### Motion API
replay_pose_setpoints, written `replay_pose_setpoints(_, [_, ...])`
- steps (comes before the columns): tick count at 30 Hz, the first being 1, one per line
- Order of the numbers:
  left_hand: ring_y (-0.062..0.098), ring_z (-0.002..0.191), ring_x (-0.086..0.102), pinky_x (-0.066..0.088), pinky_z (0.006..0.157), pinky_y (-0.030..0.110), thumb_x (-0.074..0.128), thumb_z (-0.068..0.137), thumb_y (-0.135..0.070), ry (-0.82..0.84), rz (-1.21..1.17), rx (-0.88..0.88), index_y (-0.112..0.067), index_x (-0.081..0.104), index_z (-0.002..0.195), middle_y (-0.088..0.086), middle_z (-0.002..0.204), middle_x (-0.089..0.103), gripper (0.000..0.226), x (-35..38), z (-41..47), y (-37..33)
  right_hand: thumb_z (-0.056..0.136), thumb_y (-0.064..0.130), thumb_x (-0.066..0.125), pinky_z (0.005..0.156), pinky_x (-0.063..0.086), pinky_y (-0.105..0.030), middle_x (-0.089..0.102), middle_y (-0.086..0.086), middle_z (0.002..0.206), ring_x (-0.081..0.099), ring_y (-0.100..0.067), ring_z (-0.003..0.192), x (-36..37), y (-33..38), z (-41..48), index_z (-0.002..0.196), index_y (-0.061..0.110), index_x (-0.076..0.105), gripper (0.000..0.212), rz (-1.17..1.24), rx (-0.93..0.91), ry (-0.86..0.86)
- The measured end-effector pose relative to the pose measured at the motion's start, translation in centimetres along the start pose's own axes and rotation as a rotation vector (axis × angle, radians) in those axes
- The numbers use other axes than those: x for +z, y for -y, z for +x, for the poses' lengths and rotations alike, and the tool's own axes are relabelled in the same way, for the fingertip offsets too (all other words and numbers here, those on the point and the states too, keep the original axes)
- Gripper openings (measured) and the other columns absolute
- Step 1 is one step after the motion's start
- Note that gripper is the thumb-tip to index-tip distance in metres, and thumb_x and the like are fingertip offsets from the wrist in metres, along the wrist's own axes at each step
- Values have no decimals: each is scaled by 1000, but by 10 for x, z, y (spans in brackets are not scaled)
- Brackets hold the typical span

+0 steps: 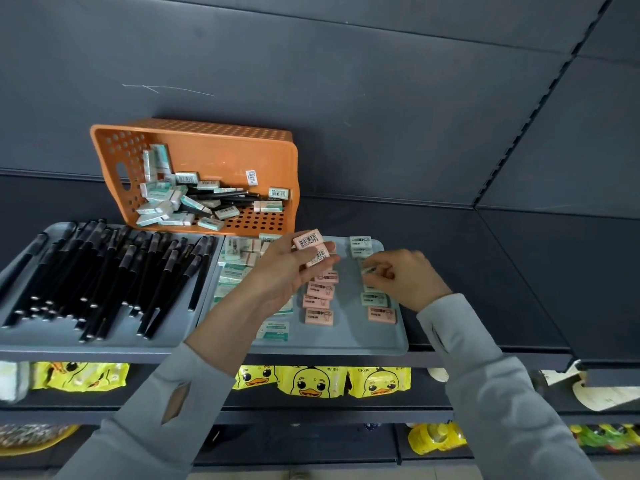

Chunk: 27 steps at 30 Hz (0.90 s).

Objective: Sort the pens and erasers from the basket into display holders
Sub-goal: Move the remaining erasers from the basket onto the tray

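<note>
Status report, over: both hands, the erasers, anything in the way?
Left hand holds two pink erasers. Right hand pinches a pale eraser over the tray. Orange basket has more erasers and pens. Nothing blocks the tray.

The back wall [311, 64] is dark grey, with a thin white scratch [166, 89] on it and a strip of little slots [540, 98] running down on the right. The top shelf [502, 278] is dark grey too. Under it lie bright yellow duck packs [311, 381] with a duck face on each (more duck packs [79, 375] sit at the left), some white paper things [602, 393] at the right, and a yellow bag [436, 438] lower down.
</note>
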<state>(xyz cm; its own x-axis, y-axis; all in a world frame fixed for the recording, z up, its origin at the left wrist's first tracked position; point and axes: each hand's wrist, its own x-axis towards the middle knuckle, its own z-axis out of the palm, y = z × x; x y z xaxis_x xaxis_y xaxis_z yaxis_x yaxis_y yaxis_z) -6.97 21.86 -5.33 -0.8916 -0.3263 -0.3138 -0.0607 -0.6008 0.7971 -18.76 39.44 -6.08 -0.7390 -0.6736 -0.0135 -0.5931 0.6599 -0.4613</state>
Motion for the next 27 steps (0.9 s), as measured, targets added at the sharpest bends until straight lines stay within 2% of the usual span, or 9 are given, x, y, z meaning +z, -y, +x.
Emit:
replay_pose_setpoints(6, [33,105,67,57,86,34,41,97,10,61,-58,-35,5,46,130,26,121,62,34,-1,-2,0,86,28,70,87,53,-32,69,2,98,64,-17,92,-5,-3,7,106,21,73,21,-85,54,7])
replay_pose_setpoints(9, [29,105,67,57,87,31,45,96,8,89,29,7,-1,48,128,22,122,61,34,0,-4,1,87,35,67,84,54,-33,72,3,94,66,-18,89,2,-1,9,101,23,74,20,-64,25,-105])
replay_pose_setpoints(11, [27,103,68,57,87,31,48,95,7,92,176,49,-9,52,123,18,118,62,33,1,-4,2,90,37,63,76,54,-27,71,8,82,65,-10,78,2,8,10,96,23,74,19,145,7,-219])
replay_pose_setpoints(14, [22,104,67,55,91,38,53,94,1,116,556,144,-13,51,131,10,116,64,39,0,-2,5,91,46,60,65,51,-24,68,9,68,61,-4,60,0,34,12,88,25,73,25,513,-5,-147])
replay_pose_setpoints(16, [20,111,63,51,97,45,56,95,-8,138,825,220,-25,48,138,1,122,63,47,0,-1,6,87,53,61,63,48,-21,68,13,67,60,1,60,3,44,15,83,28,73,27,502,-14,-107])
replay_pose_setpoints(18, [15,127,50,43,106,39,55,97,-14,130,1047,273,-35,36,146,-6,144,49,57,0,1,5,84,53,65,63,44,-17,67,14,66,59,4,60,6,46,18,81,26,74,28,478,4,-108])
replay_pose_setpoints(21, [7,121,47,40,98,26,52,98,-15,109,1133,294,-35,23,151,-6,149,39,64,-1,-1,4,83,40,72,58,45,-22,67,8,65,55,0,52,5,46,18,82,18,75,23,631,27,-72])
replay_pose_setpoints(23, [11,124,45,40,98,27,51,99,-16,65,1136,299,-30,23,152,-3,149,40,62,-3,-1,4,83,26,75,57,49,-23,68,1,68,58,-7,55,6,45,17,84,10,74,16,795,58,-69])
replay_pose_setpoints(27, [16,119,52,46,101,35,54,97,-10,-71,911,282,-22,35,147,-5,137,47,55,-17,3,0,81,3,74,82,58,-32,73,-10,94,68,-22,83,4,35,15,99,10,73,19,1061,140,-74])
